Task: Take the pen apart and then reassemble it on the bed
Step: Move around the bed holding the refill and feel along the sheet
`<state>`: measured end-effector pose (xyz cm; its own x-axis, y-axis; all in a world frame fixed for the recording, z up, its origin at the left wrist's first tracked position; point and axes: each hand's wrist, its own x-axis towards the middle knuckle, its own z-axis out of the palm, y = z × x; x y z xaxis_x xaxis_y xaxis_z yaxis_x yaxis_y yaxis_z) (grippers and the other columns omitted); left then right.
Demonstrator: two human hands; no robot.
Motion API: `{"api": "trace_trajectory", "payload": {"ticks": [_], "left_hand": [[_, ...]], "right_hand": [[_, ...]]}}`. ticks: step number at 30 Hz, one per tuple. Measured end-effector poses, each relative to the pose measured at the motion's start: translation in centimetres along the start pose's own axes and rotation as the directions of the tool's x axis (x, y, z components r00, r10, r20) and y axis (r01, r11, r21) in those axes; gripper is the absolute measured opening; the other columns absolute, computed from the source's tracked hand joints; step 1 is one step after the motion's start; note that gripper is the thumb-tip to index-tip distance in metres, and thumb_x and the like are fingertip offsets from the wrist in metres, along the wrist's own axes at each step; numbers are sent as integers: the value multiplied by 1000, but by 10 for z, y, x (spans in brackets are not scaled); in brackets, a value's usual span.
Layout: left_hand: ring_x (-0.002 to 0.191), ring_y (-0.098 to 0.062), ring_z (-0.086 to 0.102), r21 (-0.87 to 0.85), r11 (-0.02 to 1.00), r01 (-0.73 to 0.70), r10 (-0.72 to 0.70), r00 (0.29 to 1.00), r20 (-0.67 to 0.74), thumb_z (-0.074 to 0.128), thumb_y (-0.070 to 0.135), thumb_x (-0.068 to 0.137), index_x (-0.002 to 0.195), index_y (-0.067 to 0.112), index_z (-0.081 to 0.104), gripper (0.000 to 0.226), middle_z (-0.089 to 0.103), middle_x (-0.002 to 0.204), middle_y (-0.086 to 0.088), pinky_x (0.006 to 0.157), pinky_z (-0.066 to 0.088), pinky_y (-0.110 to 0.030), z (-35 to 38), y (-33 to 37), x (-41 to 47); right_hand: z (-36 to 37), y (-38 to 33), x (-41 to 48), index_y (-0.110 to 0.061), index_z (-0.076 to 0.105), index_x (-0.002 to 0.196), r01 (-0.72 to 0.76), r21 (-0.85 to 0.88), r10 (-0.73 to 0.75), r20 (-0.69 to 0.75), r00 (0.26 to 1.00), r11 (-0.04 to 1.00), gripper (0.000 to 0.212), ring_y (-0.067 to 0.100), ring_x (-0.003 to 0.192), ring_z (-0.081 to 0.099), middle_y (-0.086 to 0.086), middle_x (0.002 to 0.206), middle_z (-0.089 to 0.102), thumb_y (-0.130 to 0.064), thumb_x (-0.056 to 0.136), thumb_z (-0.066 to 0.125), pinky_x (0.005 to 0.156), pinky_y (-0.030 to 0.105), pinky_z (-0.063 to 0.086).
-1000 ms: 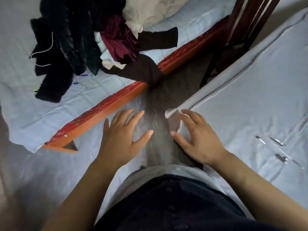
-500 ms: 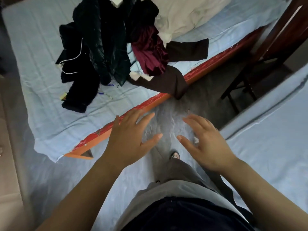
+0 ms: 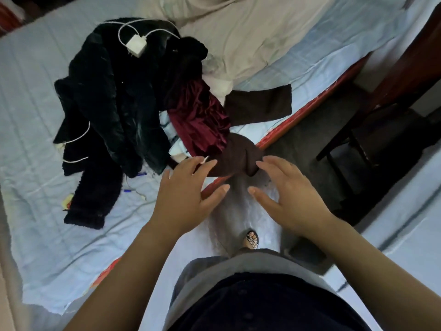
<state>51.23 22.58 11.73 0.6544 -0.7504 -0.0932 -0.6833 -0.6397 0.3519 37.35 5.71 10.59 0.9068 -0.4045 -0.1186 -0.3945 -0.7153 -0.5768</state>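
Observation:
My left hand (image 3: 185,194) hovers with fingers spread over the near edge of the bed (image 3: 35,96), which has a pale blue sheet. My right hand (image 3: 290,195) hovers beside it over the grey floor, also spread and holding nothing. Two small blue pen pieces lie on the sheet left of my left hand: one (image 3: 128,190) near a thin white cord, another (image 3: 142,173) at the edge of the dark clothes. No pen part is in either hand.
A heap of dark and maroon clothes (image 3: 133,111) with a white charger (image 3: 136,45) covers the bed's middle. A beige blanket (image 3: 250,32) lies behind. A dark wooden chair (image 3: 372,130) stands right. A second pale bed (image 3: 410,235) is at the right edge.
The view has swung left and forward toward the cluttered bed. The metal pen parts on the right bed have left the view. Both hands stayed spread and moved forward.

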Motion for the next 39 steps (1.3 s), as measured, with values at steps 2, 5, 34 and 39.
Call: {"api": "trace_trajectory", "payload": {"ticks": [2,5,34,39], "left_hand": [[133,-18,34,-2,1000,-4,4,1000,4,32,66,79,134,30,41,66,43,142,0,105,31,-55,-4,5,33],[134,-17,33,4,1000,-17,16,999,37,32,66,79,135,32,39,65,41,144,2,108,30,-53,-6,9,75],[132,-17,34,-221,326,-919,874,204,441,34,63,83,135,28,39,62,42,141,1,104,34,-55,99,365,471],[134,-17,33,-214,288,-933,881,171,442,33,63,84,136,28,37,63,41,143,1,105,34,-54,124,453,491]], "right_hand": [[-12,10,28,-29,33,134,12,-19,-12,-13,1000,1000,64,16,136,27,-3,147,35,-65,81,33,110,45,31],[-25,23,59,-28,34,133,-20,-13,19,-45,999,1000,63,17,135,30,-2,146,37,-65,82,32,109,45,32],[-200,253,107,-18,45,129,-752,500,847,-511,144,430,59,25,129,40,5,139,45,-54,83,44,105,46,39],[-259,330,81,-18,46,128,-759,519,846,-527,79,394,54,28,126,43,6,138,46,-50,84,50,103,46,41]]}}
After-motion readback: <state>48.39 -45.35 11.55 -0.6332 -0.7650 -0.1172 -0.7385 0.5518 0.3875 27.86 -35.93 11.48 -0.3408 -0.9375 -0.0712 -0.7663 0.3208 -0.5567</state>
